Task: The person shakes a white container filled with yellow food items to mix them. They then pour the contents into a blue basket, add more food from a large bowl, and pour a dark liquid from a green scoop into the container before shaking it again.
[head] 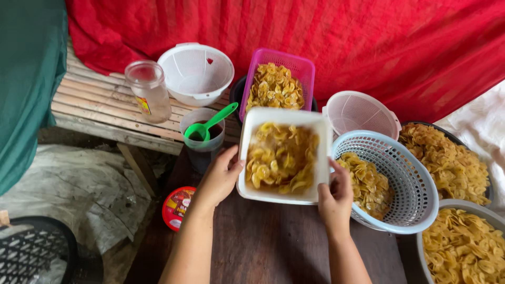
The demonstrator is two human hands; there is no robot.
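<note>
Above the dark table [263, 242], both the left hand [218, 179] and right hand [334, 197] held fingers closed on a white tub [252, 152] of yellow chips [281, 158]

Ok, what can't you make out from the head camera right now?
- White square tub, held by left hand and right hand: banana chips blurred; base hidden.
- Dark bowl: mostly hidden behind pink basket.
- Grey bowl: cut off by right and bottom edges.
- Green scoop: cup's dark contents unidentifiable.
- Black crate: cut off by the lower left corner.
</note>
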